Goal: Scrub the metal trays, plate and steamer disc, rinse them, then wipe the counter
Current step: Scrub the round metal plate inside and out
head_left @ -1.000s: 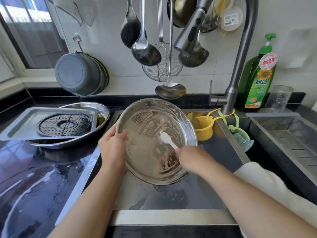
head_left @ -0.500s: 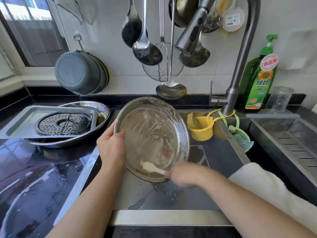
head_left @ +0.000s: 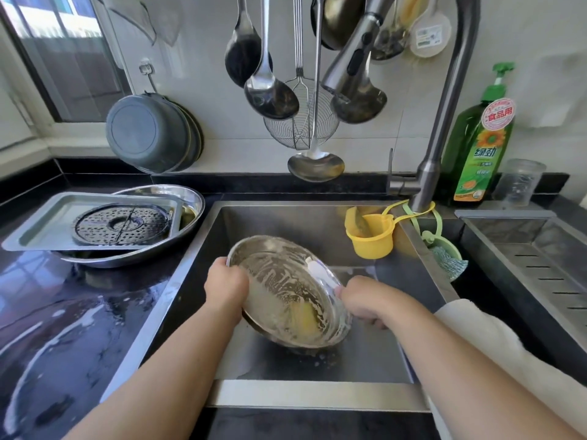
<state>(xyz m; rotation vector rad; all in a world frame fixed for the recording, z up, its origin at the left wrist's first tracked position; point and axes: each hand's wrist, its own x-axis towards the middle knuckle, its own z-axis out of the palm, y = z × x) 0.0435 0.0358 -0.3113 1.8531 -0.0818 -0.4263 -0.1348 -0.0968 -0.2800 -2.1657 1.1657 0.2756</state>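
The left hand [head_left: 226, 285] grips the rim of the soapy plate [head_left: 287, 293], fingers curled round its left edge, holding it tilted inside the sink [head_left: 317, 217]. The right hand [head_left: 365, 301] closes round a white brush [head_left: 319, 270] at the plate's right rim. On the wet counter [head_left: 63, 312] to the left, the steamer disc [head_left: 122, 224] lies in a rectangular tray [head_left: 41, 230], which rests across an oval tray [head_left: 190, 198]
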